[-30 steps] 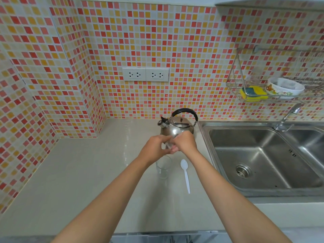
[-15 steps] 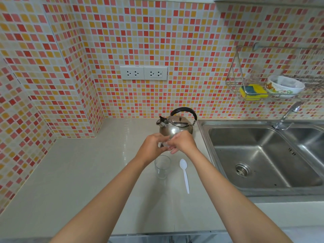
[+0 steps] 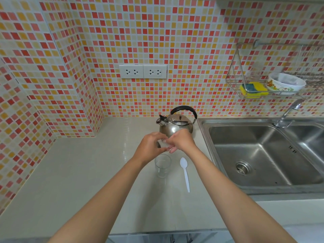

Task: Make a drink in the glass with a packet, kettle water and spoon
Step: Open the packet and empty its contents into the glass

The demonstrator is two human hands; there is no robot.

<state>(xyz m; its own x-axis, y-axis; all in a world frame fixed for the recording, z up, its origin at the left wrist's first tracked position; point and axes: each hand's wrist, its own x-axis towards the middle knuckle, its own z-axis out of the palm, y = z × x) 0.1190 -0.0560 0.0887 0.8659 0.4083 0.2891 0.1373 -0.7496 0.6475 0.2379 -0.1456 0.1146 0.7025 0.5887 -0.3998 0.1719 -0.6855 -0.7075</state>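
Note:
A small silvery packet [image 3: 162, 143] is pinched between my left hand [image 3: 150, 146] and my right hand [image 3: 181, 140], just above the clear glass [image 3: 162, 165] that stands upright on the counter. Most of the packet is hidden by my fingers. A white plastic spoon [image 3: 185, 172] lies on the counter to the right of the glass, bowl pointing away from me. The steel kettle [image 3: 176, 123] with a black handle stands behind my hands near the wall.
A steel double sink [image 3: 263, 158] with a tap [image 3: 287, 113] fills the right side. A wire rack [image 3: 235, 79] on the wall holds a yellow sponge [image 3: 253, 88] and a bowl [image 3: 284, 84]. Two wall sockets [image 3: 142, 71] sit above the counter [image 3: 78, 172].
My hands have stayed together above the glass, shifting slightly so more of the glass and the silvery packet show between them. The glass, spoon and kettle have not moved.

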